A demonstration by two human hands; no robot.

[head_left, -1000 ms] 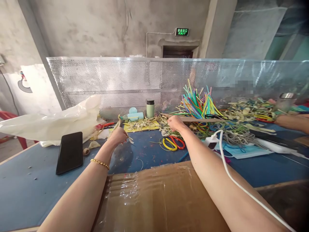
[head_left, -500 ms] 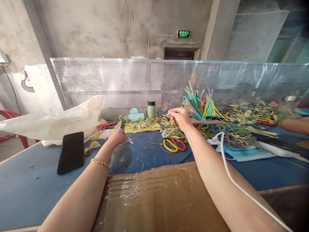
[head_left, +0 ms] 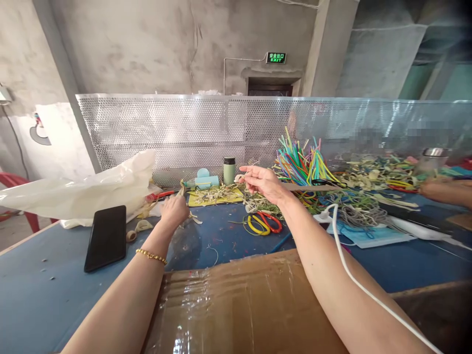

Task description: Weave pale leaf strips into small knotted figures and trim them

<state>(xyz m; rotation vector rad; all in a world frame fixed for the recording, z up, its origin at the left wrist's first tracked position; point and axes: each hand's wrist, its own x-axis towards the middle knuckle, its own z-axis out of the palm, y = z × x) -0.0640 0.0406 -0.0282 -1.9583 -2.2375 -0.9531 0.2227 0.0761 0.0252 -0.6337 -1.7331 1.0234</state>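
My left hand (head_left: 174, 210) is closed round a few pale beige strips (head_left: 185, 196), held just above the blue table (head_left: 44, 295). A gold bracelet (head_left: 151, 256) sits on that wrist. My right hand (head_left: 262, 183) is raised over a heap of beige strips (head_left: 221, 192) on a yellow sheet, pinching a small pale piece (head_left: 239, 177) between thumb and fingertips, the other fingers stretched out. Red and yellow scissors (head_left: 263, 222) lie below this hand.
A black phone (head_left: 106, 238) and a white plastic bag (head_left: 81, 189) lie at left. A taped cardboard box (head_left: 236, 305) fills the near edge. Coloured tubes (head_left: 302, 164), a green bottle (head_left: 229, 170), a white charger cable (head_left: 354, 280) and another person's arm (head_left: 446, 191) are at right.
My right hand has lifted off the strip heap and moved left and up, now pinching a small pale piece. My left hand has sunk slightly, still holding strips.
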